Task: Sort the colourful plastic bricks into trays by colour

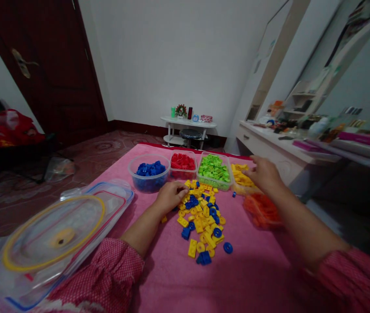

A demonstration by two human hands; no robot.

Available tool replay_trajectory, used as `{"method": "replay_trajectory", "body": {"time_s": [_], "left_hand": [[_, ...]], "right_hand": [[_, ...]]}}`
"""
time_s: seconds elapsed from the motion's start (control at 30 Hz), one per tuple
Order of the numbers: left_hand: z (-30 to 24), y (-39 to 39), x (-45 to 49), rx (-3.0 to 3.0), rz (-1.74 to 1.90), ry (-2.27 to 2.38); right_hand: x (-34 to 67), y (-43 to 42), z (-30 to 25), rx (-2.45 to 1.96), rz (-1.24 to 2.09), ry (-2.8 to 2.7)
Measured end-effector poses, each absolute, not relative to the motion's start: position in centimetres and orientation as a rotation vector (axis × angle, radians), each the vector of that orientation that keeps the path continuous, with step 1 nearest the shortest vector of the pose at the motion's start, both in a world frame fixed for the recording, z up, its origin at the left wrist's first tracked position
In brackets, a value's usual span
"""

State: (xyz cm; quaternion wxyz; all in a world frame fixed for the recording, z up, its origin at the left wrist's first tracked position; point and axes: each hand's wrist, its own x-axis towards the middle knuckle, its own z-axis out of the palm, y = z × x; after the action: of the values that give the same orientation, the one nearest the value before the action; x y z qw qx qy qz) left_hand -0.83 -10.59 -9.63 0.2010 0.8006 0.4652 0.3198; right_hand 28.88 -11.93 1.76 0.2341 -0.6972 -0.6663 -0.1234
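Observation:
A loose pile of yellow and blue bricks (pixel 201 217) lies on the pink cloth (pixel 237 278). My left hand (pixel 169 196) rests at the pile's left edge, fingers curled onto the pieces; whether it grips one is hidden. My right hand (pixel 263 174) hovers over the container of yellow bricks (pixel 241 176), fingers bent downward, and its grip is unclear. Behind the pile stand a round tub of blue bricks (pixel 149 174), a box of red bricks (pixel 182 164) and a box of green bricks (pixel 215 170). An orange heap in a clear bag (pixel 263 211) lies under my right forearm.
Stacked clear lids (pixel 54 237) with yellow, red and blue rims lie at the left. A white desk (pixel 269 139) with clutter stands at the right. A small white table (pixel 188 126) stands by the far wall, and a dark door (pixel 51 65) lies to the left.

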Motion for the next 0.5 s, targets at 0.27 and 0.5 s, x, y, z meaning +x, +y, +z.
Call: {"method": "replay_trajectory", "body": {"time_s": [0.27, 0.5], "left_hand": [[-9.5, -10.8, -0.8, 2.239, 0.896, 1.308], [-9.7, -10.7, -0.9, 2.252, 0.911, 1.295]], "right_hand": [[23.6, -14.9, -0.8, -2.176, -0.510, -2.434], [22.1, -15.6, -2.6, -2.146, -0.547, -2.699]]}}
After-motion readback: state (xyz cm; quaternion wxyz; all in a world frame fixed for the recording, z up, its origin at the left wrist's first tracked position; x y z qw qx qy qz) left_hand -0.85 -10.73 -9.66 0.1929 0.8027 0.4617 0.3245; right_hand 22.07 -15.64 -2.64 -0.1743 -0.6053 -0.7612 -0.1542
